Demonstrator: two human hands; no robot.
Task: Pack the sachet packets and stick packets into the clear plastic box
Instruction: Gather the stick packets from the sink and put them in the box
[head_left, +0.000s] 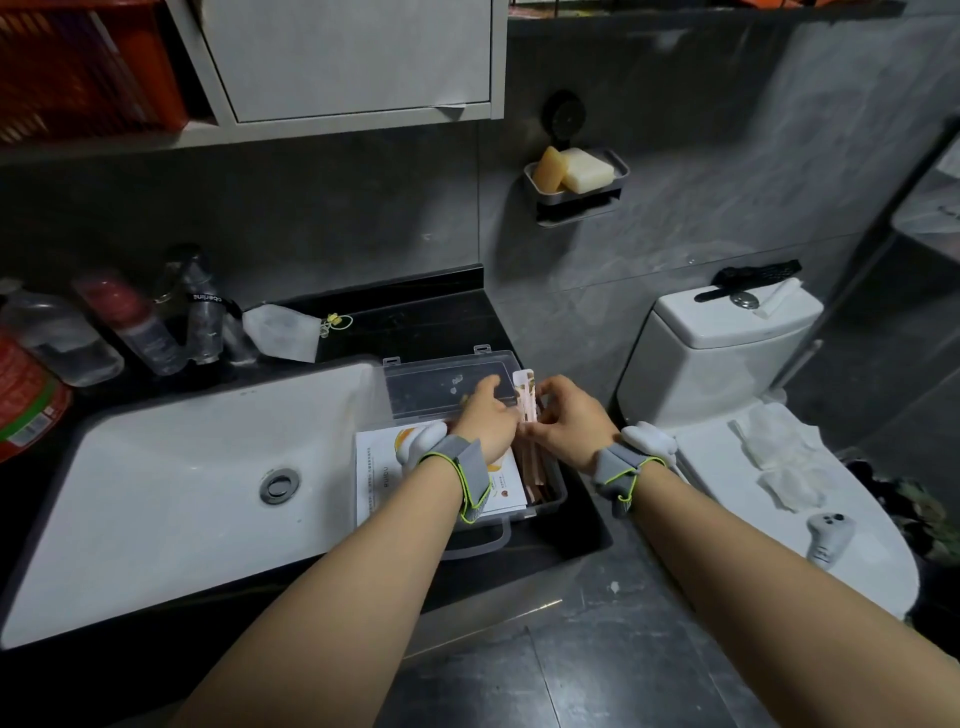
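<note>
A clear plastic box (557, 493) sits on the dark counter right of the sink, its lid (441, 387) swung open toward the wall. Flat white sachet packets (382, 480) with orange print lie in its left part. Pink stick packets (535, 475) lie along its right side. My left hand (488, 415) and my right hand (563, 418) meet over the box's far right corner, both gripping a bundle of pink stick packets (525, 397) that stands upright between the fingers. Both wrists wear grey straps with white devices.
A white sink (171, 483) lies left of the box. Bottles (145, 327) and a white pouch (283, 332) stand behind the sink. A toilet (737, 395) at right carries tissues (779, 462) and a white controller (828, 538) on its lid. A soap dish (574, 174) hangs on the wall.
</note>
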